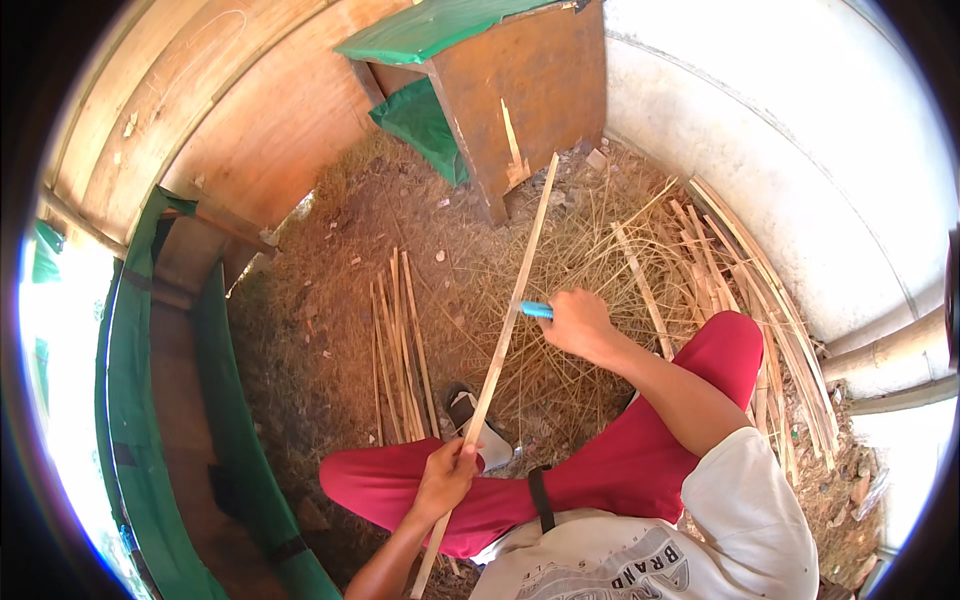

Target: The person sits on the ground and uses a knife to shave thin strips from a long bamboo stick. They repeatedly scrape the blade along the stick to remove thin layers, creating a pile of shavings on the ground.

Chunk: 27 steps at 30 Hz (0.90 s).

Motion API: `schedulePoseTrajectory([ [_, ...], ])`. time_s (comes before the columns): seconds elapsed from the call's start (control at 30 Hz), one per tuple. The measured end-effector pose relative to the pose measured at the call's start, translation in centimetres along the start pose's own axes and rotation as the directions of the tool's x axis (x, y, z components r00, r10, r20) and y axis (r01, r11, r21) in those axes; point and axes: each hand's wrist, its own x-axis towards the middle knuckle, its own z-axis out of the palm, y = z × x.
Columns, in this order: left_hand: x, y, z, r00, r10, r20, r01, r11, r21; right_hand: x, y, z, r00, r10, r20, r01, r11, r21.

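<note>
My left hand (446, 479) is closed around the lower part of a long, pale bamboo strip (512, 320). The strip slants up and away from beside my lap, its far end near the wooden cabinet. In my right hand (582, 325) is a blue utility knife (537, 310), closed in my fist. Its front end meets the strip's right side at about the middle of its length; the blade cannot be made out. My legs in red trousers (620, 430) are bent and spread below the strip.
Several thin bamboo strips (402, 350) lie on the dirt floor to the left. Shavings (560, 385) and a pile of longer split pieces (765, 310) are at the right, along the white wall (780, 130). A wooden cabinet (525, 85) stands ahead; a green-covered frame (235, 420) is at left.
</note>
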Motion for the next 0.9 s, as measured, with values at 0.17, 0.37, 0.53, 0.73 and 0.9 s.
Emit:
schedulePoseTrajectory([
  [0.17,4.6,0.3,2.8,0.984,0.156,-0.085,-0.141,0.977,0.160,-1.3,-0.1,0.7,0.999,-0.044,0.024,0.046,0.995,-0.091],
  [0.37,6.4,3.0,5.3,0.950,0.178,-0.256,-0.100,0.952,0.289,-2.0,-0.2,0.8,0.995,-0.103,0.013,0.104,0.988,-0.114],
  [0.53,6.9,4.6,6.7,0.908,0.277,-0.313,-0.143,0.909,0.391,-2.1,-0.3,0.2,0.997,-0.072,0.011,0.073,0.990,-0.124],
  [0.73,8.9,3.3,7.2,0.884,0.327,-0.335,-0.286,0.944,0.166,-1.8,-0.1,0.0,0.995,-0.097,-0.040,0.091,0.987,-0.133],
  [0.9,9.6,3.3,7.5,0.901,0.321,-0.291,-0.302,0.947,0.109,-2.4,-0.6,-0.8,0.998,-0.061,0.014,0.063,0.984,-0.167],
])
